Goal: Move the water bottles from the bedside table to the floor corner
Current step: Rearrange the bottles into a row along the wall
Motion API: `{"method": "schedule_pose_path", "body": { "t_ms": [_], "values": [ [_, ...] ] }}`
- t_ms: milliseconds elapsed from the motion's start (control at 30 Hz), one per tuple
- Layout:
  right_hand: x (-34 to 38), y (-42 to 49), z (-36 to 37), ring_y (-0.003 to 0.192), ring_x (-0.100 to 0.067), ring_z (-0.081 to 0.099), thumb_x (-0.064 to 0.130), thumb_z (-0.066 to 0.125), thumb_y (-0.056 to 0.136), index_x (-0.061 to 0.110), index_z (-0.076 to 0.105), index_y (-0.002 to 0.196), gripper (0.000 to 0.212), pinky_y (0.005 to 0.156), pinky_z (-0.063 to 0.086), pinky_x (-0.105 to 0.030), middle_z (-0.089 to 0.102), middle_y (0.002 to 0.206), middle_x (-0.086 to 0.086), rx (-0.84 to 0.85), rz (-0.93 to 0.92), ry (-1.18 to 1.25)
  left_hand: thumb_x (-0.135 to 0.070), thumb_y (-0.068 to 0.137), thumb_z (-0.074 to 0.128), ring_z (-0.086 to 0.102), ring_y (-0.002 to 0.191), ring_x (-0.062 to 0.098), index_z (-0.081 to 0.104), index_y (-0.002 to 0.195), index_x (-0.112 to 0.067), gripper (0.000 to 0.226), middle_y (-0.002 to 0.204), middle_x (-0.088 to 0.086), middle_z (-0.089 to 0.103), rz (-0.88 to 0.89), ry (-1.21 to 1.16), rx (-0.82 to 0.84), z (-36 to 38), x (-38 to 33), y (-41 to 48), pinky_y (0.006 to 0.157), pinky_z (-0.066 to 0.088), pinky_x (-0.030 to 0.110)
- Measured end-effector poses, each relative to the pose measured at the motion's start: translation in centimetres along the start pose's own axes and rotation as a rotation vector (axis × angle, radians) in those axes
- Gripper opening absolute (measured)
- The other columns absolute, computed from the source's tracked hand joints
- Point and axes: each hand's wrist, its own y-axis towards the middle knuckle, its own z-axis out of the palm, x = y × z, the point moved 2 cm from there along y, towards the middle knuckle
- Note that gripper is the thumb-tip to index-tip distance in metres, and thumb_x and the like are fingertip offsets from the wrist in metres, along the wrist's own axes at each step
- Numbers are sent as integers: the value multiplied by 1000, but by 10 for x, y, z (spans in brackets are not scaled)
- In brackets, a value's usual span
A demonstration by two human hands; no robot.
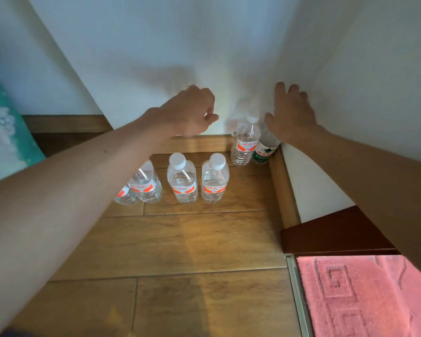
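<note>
Nearest the camera, at lower right, a red patterned mat [365,297] lies behind a metal threshold strip [298,295]; a dark brown panel [336,235] sits just beyond it. Wooden floor [180,251] fills the centre. Two bare forearms reach forward from the left and right edges.

Mid-floor, a row of clear water bottles stands upright with orange labels. Two show white caps: centre bottle [182,180] and right bottle [214,180]. To their left is another bottle [146,183], and a fourth, partly hidden bottle [125,194] lies behind the left forearm.

Farther in, at the floor corner where the wooden skirting [283,188] meets, stands an orange-labelled corner bottle [244,144], touching or just beside a green-labelled bottle [265,149] that sits deepest in the corner.

Left hand [188,113] hovers above the skirting, left of the corner bottles; its fingers [210,117] are curled loosely and hold nothing. Right hand [289,113] hangs over the green-labelled bottle, fingers [293,90] spread apart, gripping nothing; contact with the bottle top cannot be determined.

White walls [156,45] close the corner. A teal fabric [3,122] shows at far left.
</note>
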Motion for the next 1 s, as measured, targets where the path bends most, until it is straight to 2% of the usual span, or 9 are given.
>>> {"method": "schedule_pose_path", "body": {
  "t_ms": [67, 133, 267, 333, 433, 633, 767, 867, 1000],
  "values": [
    [16, -5, -9, 122, -41, 42, 26, 58, 94, 6, 33, 139, 55, 88, 44, -48, 40, 134, -23, 10, -66, -7, -34, 96, 55, 61, 90, 32, 64, 94, -10, 25, 98, 11, 63, -17, 26, 17, -9, 8, -21, 80, 51, 40],
    [33, -10, -15, 121, -39, 44, 29, 55, 96, 7, 39, 136, 48, 89, 44, -46, 42, 133, -21, 48, -135, 14, -33, 96, 54, 60, 89, 31, 65, 93, -8, 27, 95, 9, 63, -28, 59, 26, -17, 13, -40, 79, 51, 40],
    [65, -24, -17, 113, -31, 52, 36, 52, 98, 12, 50, 124, 35, 91, 44, -40, 49, 126, -12, 142, -301, 111, -33, 97, 53, 55, 90, 24, 66, 102, -9, 28, 95, 3, 60, 8, 71, 31, -23, 17, -67, 78, 44, 34],
    [78, -32, -16, 113, -28, 52, 38, 51, 98, 15, 52, 123, 34, 94, 44, -40, 51, 125, -8, 199, -381, 126, -35, 97, 53, 48, 86, 18, 64, 110, -12, 29, 91, -2, 53, 24, 66, 36, -19, 19, -76, 74, 39, 32],
    [89, -43, -13, 109, -25, 52, 41, 51, 97, 17, 54, 122, 35, 92, 45, -40, 53, 120, -6, 255, -471, 122, -34, 97, 53, 46, 81, 19, 64, 113, -14, 28, 81, -5, 46, 52, 58, 25, -10, 22, -88, 72, 38, 32],
    [91, -61, -5, 105, -26, 53, 41, 52, 97, 15, 53, 121, 35, 89, 45, -40, 53, 116, -7, 339, -557, 57, -35, 97, 53, 47, 82, 22, 59, 122, -20, 30, 90, 1, 49, 79, 114, 73, 7, 23, -103, 71, 39, 34],
    [91, -70, -1, 112, -26, 51, 40, 54, 96, 16, 52, 127, 40, 88, 42, -37, 53, 122, -7, 365, -587, 2, -32, 97, 54, 48, 77, 23, 58, 121, -22, 26, 86, -1, 44, 93, 129, 104, 14, 29, -104, 66, 36, 33],
    [91, -74, 2, 117, -27, 52, 36, 60, 94, 15, 52, 130, 42, 93, 44, -39, 54, 127, -9, 394, -584, -29, -28, 96, 56, 45, 78, 19, 57, 121, -19, 26, 90, -3, 44, 105, 94, 119, 19, 32, -103, 67, 35, 31],
    [94, -75, 8, 111, -31, 57, 22, 68, 90, 13, 54, 126, 40, 92, 49, -41, 55, 124, -11, 391, -571, -72, -24, 94, 62, 47, 81, 18, 56, 123, -16, 31, 96, 0, 51, 114, 84, 134, 26, 32, -100, 68, 39, 33]
  ]
}}
